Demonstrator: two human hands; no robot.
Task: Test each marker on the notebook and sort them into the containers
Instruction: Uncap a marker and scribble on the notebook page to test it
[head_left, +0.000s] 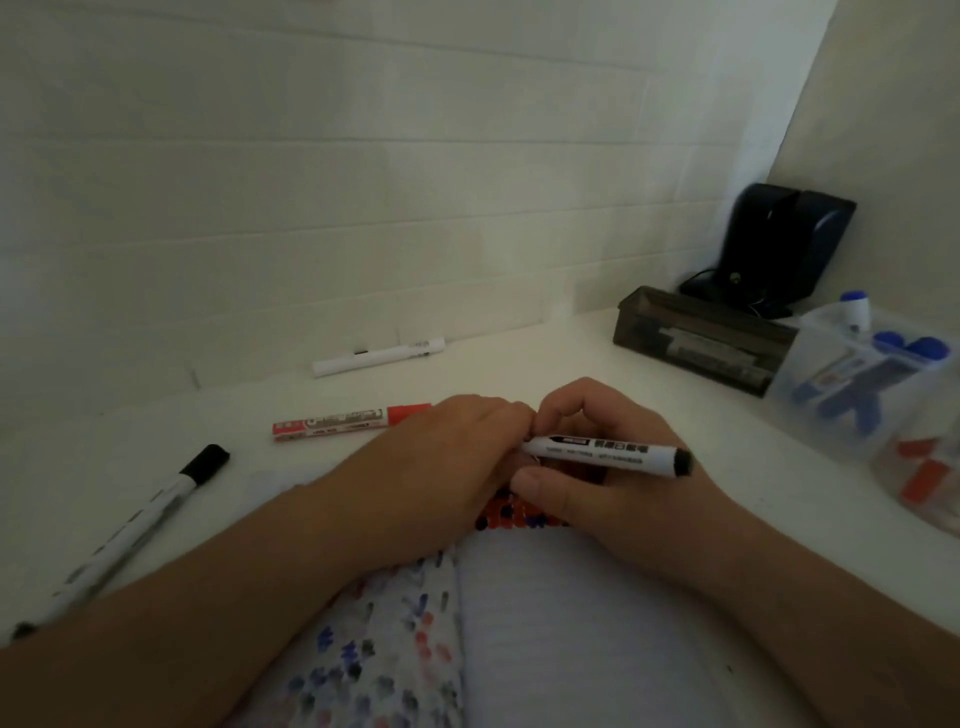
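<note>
1. Gripping a white marker (608, 453) with a black end, the right hand (613, 467) holds it nearly level over the notebook (571, 623), black end pointing right.
2. The left hand (457, 457) is closed around the marker's left end, fingers meeting those of the right hand; whether it grips a cap cannot be told.
3. The notebook lies open on the table (519, 353) under both forearms, its left page covered in red, blue and black dabs.
4. A red marker (353, 422) lies on the table just behind the left hand.
5. A white pen (378, 356) lies farther back, near the wall.
6. Two black-capped pens (130, 530) lie side by side at the left.
7. A dark box (701, 338) sits at the right rear with markers inside.
8. A clear box (883, 395) just beside it holds blue-capped and red markers.
</note>
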